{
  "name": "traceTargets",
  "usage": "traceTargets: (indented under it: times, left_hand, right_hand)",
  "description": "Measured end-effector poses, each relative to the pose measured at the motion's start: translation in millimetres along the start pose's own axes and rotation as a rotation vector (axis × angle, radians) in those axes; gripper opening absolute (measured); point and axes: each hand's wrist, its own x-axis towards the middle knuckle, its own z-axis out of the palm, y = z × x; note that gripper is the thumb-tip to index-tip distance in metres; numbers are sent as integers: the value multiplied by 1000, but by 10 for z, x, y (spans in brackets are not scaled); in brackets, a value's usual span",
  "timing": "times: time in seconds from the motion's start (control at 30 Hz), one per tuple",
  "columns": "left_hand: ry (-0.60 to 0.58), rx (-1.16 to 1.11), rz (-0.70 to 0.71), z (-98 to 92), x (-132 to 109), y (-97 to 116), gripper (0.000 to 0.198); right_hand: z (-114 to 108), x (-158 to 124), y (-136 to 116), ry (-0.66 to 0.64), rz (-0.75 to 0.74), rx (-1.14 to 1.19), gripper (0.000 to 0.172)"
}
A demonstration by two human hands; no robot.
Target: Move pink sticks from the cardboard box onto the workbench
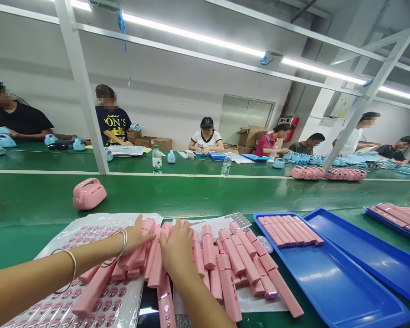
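Note:
A heap of long pink rectangular bars [225,269] lies on the green bench in front of me, many crossing one another. My left hand [136,236], with metal bangles on its wrist, rests with extended fingers on the bars at the heap's left side. My right hand [177,243] curls over a pink bar [156,259] in the heap. A sheet of round pink stickers [89,241] lies under my left forearm and part of the heap. Both palms are hidden.
A green conveyor belt [205,196] carries a pink handled case [89,193]. A blue tray [328,278] with a row of pink bars stands to my right, beside another blue tray [372,250]. Several co-workers [207,136] sit across the belt.

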Motion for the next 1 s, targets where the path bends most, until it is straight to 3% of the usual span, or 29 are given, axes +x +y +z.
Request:
traceTargets:
  times: [0.23,0.37,0.47,0.77,1.0]
  left_hand:
    - [17,112,92,81,-142,26,80]
    - [59,72,157,200,-341,112,85]
    - [98,45,171,282,-437,139,87]
    - [250,76,304,502,-615,141,76]
    - [428,91,352,789,-951,-187,67]
  right_hand:
    - [154,-144,34,-29,19,-45,72]
    - [231,-199,88,76,12,-116,64]
    - [253,-263,153,68,-5,-125,63]
    - [353,-557,476,169,-306,-155,41]
    - [320,-710,524,259,-492,-264,44]
